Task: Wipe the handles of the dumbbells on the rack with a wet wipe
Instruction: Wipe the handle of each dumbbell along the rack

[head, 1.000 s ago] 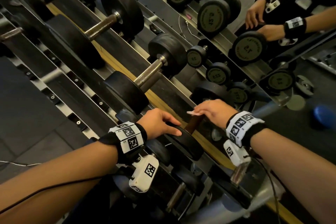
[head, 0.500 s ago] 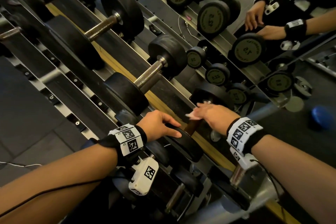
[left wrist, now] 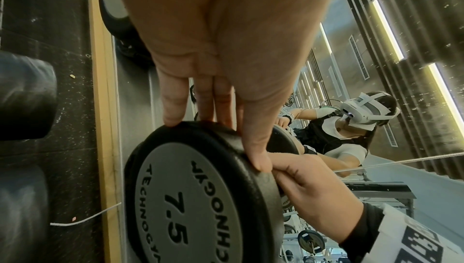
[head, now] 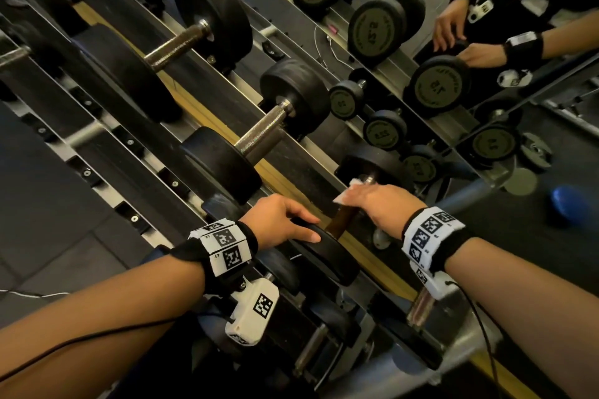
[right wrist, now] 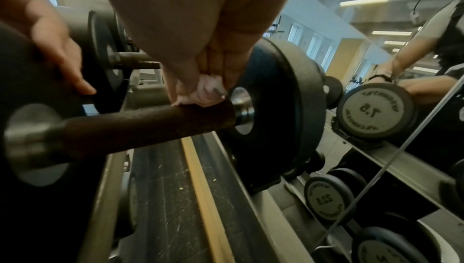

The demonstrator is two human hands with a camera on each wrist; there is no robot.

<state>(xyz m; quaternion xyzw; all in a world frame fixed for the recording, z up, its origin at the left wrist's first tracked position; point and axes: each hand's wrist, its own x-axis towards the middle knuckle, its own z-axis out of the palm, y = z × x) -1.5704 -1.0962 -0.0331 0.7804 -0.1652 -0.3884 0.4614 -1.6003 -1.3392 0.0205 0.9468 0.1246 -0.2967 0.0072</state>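
Note:
A 7.5 dumbbell lies on the rack [head: 285,185] in front of me, with a dark rusty handle [right wrist: 140,122] between two black heads. My left hand [head: 278,220] grips the near head [left wrist: 191,194], fingers and thumb curled over its rim. My right hand [head: 379,201] pinches a white wet wipe [right wrist: 208,90] and presses it on the handle close to the far head [right wrist: 281,112]. In the head view the wipe [head: 350,191] shows past the fingertips, and the handle [head: 343,220] is partly hidden under the hand.
More dumbbells lie along the rack to the left, the nearest with a bare steel handle [head: 262,136]. A mirror behind the rack reflects smaller dumbbells [head: 434,84] and my arms. A lower tier of dumbbells [head: 311,347] sits under my wrists. A blue ball [head: 567,201] lies on the floor.
My right hand has slid the wipe along the handle away from me, toward the far head. The left hand has kept its hold on the near head.

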